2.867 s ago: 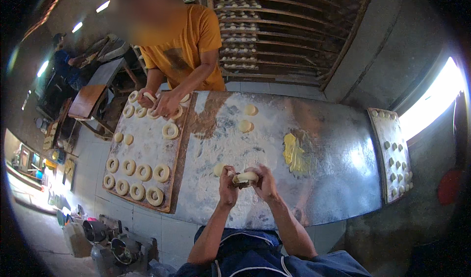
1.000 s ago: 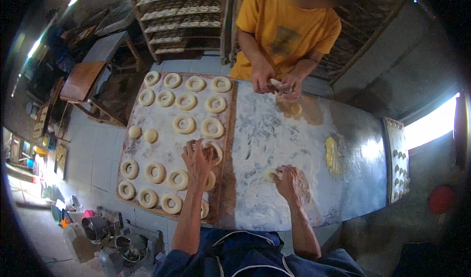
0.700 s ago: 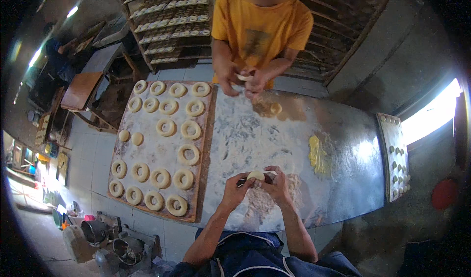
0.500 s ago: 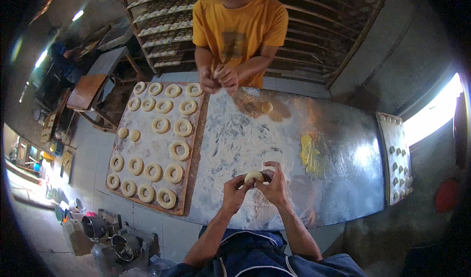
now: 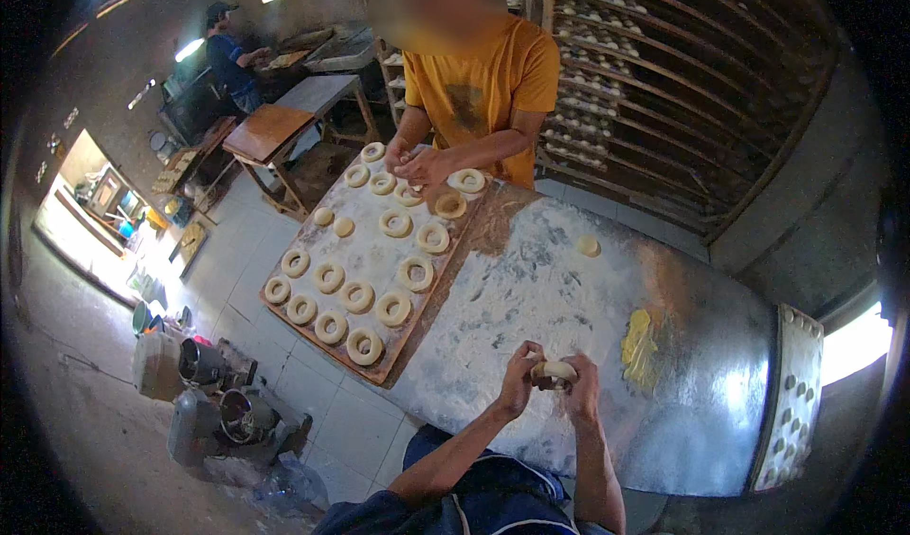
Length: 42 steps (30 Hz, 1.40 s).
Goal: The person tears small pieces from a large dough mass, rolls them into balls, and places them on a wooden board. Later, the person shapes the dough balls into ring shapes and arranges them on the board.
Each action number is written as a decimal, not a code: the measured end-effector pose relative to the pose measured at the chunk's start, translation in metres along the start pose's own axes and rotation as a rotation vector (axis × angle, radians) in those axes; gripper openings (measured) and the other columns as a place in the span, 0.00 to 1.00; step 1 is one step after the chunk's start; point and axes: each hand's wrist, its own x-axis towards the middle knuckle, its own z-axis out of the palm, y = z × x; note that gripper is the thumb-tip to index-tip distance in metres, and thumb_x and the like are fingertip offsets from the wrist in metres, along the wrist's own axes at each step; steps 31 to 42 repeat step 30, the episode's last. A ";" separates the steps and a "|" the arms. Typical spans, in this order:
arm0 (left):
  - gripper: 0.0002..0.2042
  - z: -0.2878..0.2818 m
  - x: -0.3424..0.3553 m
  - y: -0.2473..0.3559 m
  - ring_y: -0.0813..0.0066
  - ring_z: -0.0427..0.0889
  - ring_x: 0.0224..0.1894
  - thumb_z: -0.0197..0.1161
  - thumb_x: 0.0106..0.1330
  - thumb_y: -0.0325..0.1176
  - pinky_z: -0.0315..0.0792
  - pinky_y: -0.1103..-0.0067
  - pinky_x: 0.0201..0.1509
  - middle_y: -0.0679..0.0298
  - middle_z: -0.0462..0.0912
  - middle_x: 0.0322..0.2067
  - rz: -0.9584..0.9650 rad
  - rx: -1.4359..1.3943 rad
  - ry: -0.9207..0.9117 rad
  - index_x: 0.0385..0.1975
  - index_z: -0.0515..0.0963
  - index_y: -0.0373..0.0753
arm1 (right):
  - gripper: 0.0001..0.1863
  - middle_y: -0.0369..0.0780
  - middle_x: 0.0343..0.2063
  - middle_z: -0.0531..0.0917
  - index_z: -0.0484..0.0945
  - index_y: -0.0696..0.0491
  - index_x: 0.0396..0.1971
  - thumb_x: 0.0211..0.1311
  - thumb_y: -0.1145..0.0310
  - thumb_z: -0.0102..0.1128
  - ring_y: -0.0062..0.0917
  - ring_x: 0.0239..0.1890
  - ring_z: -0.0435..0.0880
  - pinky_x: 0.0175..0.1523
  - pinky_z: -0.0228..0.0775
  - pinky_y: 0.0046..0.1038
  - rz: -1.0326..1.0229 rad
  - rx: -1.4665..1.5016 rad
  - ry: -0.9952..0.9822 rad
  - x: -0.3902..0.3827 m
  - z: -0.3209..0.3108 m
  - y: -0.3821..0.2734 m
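Observation:
Between my two hands, just above the floured metal table [image 5: 512, 289], is a pale dough ring [image 5: 555, 372]. My left hand [image 5: 518, 380] grips its left side with curled fingers. On its other side, my right hand [image 5: 582, 387] is closed around the dough. The fingers partly cover the ring, and its lower part is hidden. A smear of yellow fat [image 5: 638, 347] lies on the table to the right of my hands. Farther off, a single round dough ball [image 5: 588, 246] rests on the tabletop.
At the left, a wooden tray [image 5: 372, 248] bears several dough rings and two small balls. A co-worker's hands [image 5: 415, 165] are over its far end. Another tray of dough pieces [image 5: 792, 393] stands at the right end. Behind are loaded racks [image 5: 607, 61]; mixers [image 5: 245, 417] stand lower left.
The dough in my hands, earlier a rounded piece pinched at the middle, now shows as an opened ring. The co-worker's hands have shifted left over the tray. My view has turned left.

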 end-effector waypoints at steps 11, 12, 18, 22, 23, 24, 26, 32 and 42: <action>0.20 -0.037 0.011 0.018 0.74 0.71 0.27 0.52 0.76 0.51 0.68 0.73 0.31 0.64 0.70 0.26 0.104 0.714 0.155 0.31 0.68 0.40 | 0.39 0.46 0.41 0.80 0.75 0.63 0.48 0.76 0.35 0.39 0.31 0.40 0.82 0.50 0.76 0.34 -0.012 -0.254 0.174 -0.010 0.078 -0.019; 0.20 -0.049 0.009 0.020 0.75 0.71 0.27 0.52 0.76 0.51 0.68 0.74 0.31 0.65 0.69 0.26 0.162 0.757 0.150 0.30 0.67 0.40 | 0.38 0.46 0.40 0.81 0.76 0.63 0.47 0.77 0.36 0.39 0.31 0.38 0.82 0.48 0.76 0.34 0.089 -0.400 0.036 -0.002 0.080 -0.020; 0.22 -0.097 0.022 0.059 0.70 0.71 0.26 0.44 0.78 0.49 0.69 0.68 0.32 0.61 0.69 0.22 0.094 0.410 0.203 0.26 0.66 0.38 | 0.41 0.55 0.27 0.83 0.85 0.64 0.36 0.76 0.36 0.39 0.35 0.31 0.81 0.44 0.75 0.40 -0.220 -0.028 0.157 0.010 0.159 -0.019; 0.17 -0.168 0.024 0.087 0.68 0.75 0.33 0.55 0.75 0.49 0.70 0.69 0.36 0.64 0.71 0.26 0.199 0.495 0.178 0.30 0.68 0.41 | 0.39 0.52 0.27 0.83 0.84 0.63 0.34 0.77 0.39 0.39 0.34 0.32 0.81 0.42 0.73 0.40 -0.250 -0.301 -0.146 0.035 0.201 -0.013; 0.16 -0.177 0.027 0.094 0.66 0.76 0.33 0.55 0.75 0.47 0.71 0.68 0.37 0.61 0.73 0.27 0.226 0.442 0.165 0.33 0.71 0.40 | 0.39 0.51 0.26 0.83 0.84 0.63 0.34 0.76 0.38 0.39 0.33 0.31 0.81 0.41 0.72 0.39 -0.284 -0.314 -0.111 0.039 0.213 -0.014; 0.15 -0.184 0.027 0.100 0.64 0.77 0.34 0.54 0.76 0.46 0.73 0.67 0.37 0.57 0.75 0.28 0.249 0.386 0.153 0.35 0.73 0.39 | 0.40 0.50 0.25 0.82 0.83 0.63 0.33 0.76 0.37 0.39 0.32 0.30 0.80 0.40 0.71 0.39 -0.317 -0.325 -0.076 0.043 0.223 -0.015; 0.15 -0.204 0.027 0.122 0.62 0.80 0.35 0.54 0.76 0.45 0.74 0.67 0.38 0.51 0.77 0.29 0.299 0.788 0.111 0.38 0.75 0.38 | 0.40 0.47 0.23 0.81 0.82 0.62 0.32 0.75 0.36 0.40 0.30 0.27 0.77 0.36 0.69 0.37 -0.329 -0.250 -0.111 0.052 0.248 -0.019; 0.20 -0.238 0.028 0.166 0.61 0.85 0.40 0.50 0.78 0.50 0.75 0.64 0.47 0.44 0.83 0.36 0.177 1.088 0.141 0.52 0.76 0.40 | 0.39 0.45 0.23 0.82 0.83 0.60 0.32 0.71 0.33 0.45 0.26 0.26 0.77 0.34 0.68 0.34 -0.193 -0.314 -0.321 0.081 0.273 -0.016; 0.20 -0.238 0.028 0.166 0.61 0.85 0.40 0.50 0.78 0.50 0.75 0.64 0.47 0.44 0.83 0.36 0.177 1.088 0.141 0.52 0.76 0.40 | 0.39 0.45 0.23 0.82 0.83 0.60 0.32 0.71 0.33 0.45 0.26 0.26 0.77 0.34 0.68 0.34 -0.193 -0.314 -0.321 0.081 0.273 -0.016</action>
